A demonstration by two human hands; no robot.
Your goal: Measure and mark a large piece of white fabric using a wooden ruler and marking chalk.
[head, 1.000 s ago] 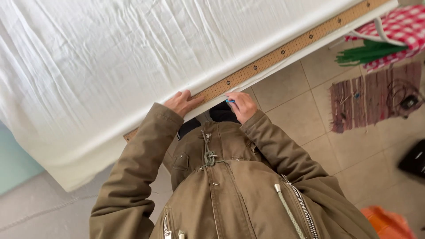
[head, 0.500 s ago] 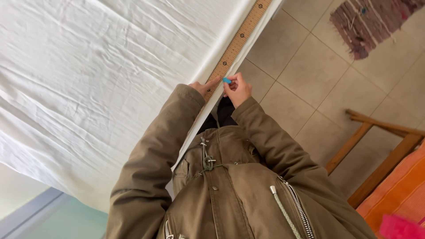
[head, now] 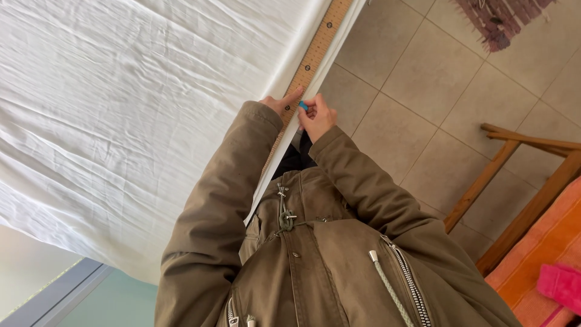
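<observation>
- Head view: a long wooden ruler (head: 311,57) lies along the edge of a white fabric sheet (head: 133,103), running from the top of the frame down toward the person's chest.
- The left hand (head: 279,103) rests flat on the ruler, fingers extended and pressing it against the fabric; it grips nothing.
- The right hand (head: 316,115) is just beside the ruler's outer edge, fingers pinched closed on a small blue marking piece (head: 302,105), probably chalk; the exact kind cannot be told.
- The blue piece touches or sits very near the ruler edge, between the two hands.
- The two hands are close together, nearly touching, on opposite sides of the ruler.
- Both arms are in olive-brown jacket sleeves (head: 218,206); the jacket front (head: 315,266) with zippers and a drawcord fills the lower centre.
- The fabric is wrinkled and covers the whole left part of the frame.
- Beige tiled floor (head: 411,79) lies to the right of the fabric edge.
- A wooden chair frame (head: 514,151) stands at the right, with orange cloth (head: 544,254) and a pink item (head: 560,284) below it.
- A fringed woven rug (head: 502,21) lies at the top right.
</observation>
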